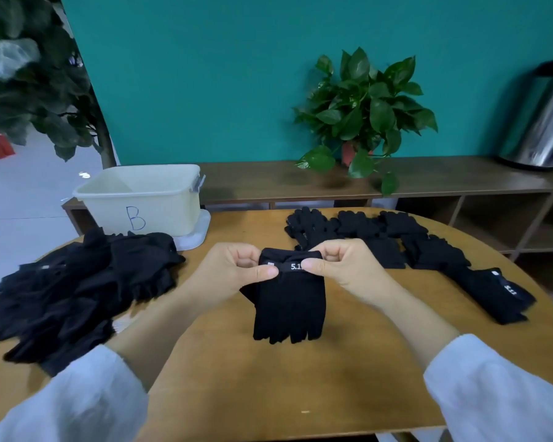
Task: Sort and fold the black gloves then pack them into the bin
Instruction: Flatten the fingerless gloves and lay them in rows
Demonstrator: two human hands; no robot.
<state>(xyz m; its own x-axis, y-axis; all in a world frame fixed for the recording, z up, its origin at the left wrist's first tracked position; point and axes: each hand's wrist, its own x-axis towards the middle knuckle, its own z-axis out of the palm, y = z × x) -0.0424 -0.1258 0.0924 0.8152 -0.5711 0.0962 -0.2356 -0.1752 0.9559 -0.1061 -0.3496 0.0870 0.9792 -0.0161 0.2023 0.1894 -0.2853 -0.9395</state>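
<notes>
A black glove (289,306) with a white "5.1" wrist label hangs fingers-down over the middle of the round wooden table (268,378). My left hand (233,271) pinches its cuff at the left corner, and my right hand (342,266) pinches the cuff at the right corner. A loose heap of black gloves (77,288) lies on the table's left side. Flattened black gloves (380,237) sit in a row at the back right, and one more labelled glove (495,295) lies at the far right. The cream bin marked "B" (141,202) stands at the back left.
The bin rests on a white lid (195,234). Behind the table runs a low wooden shelf (428,177) carrying a potted plant (361,116) and a steel urn (543,122). A large leafy plant (35,84) stands at the left.
</notes>
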